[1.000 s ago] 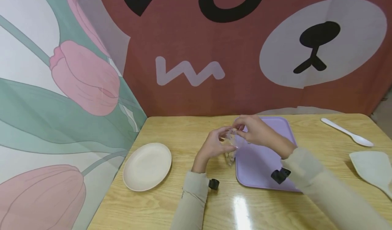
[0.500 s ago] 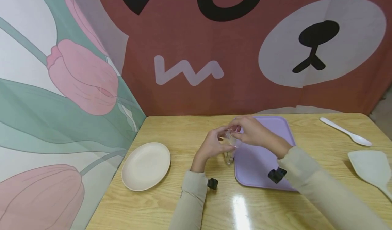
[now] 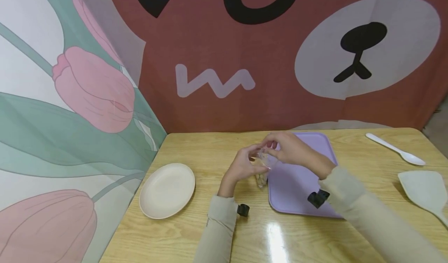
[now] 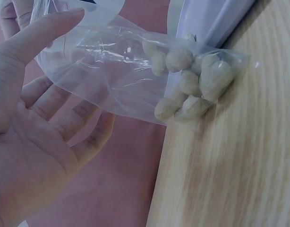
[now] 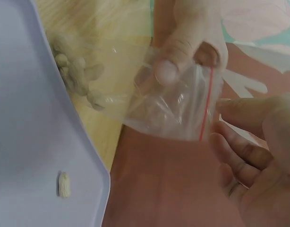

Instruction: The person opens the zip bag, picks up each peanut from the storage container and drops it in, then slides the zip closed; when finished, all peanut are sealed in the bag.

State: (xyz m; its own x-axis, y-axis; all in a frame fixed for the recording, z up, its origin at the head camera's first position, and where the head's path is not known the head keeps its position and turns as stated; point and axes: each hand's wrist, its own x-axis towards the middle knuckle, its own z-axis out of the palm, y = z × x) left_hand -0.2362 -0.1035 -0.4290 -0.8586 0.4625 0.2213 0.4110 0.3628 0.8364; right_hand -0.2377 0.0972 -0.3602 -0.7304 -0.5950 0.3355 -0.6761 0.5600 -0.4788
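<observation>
A clear zip-lock bag (image 4: pixel 112 66) with a red line along its mouth holds several unshelled peanuts (image 4: pixel 180 71), gathered at its lower end. My left hand (image 3: pixel 243 165) grips the bag near its mouth, thumb on one side and fingers spread along the other. At the mouth's edge, the thumb and fingertips of my right hand (image 3: pixel 290 149) pinch the plastic. In the head view the peanut end hangs beside the left edge of the purple tray (image 3: pixel 297 193). On that tray lies a single peanut (image 5: pixel 64 184), seen in the right wrist view.
A cream plate (image 3: pixel 167 191) sits to the left on the wooden table (image 3: pixel 182 239). Toward the right lie a white spoon (image 3: pixel 397 149) and a white spatula (image 3: pixel 425 193). Behind the table hangs a printed cloth (image 3: pixel 217 115).
My right hand has shifted slightly left, closer to my left hand, and the bag's mouth looks less spread. The left hand keeps its hold almost unmoved.
</observation>
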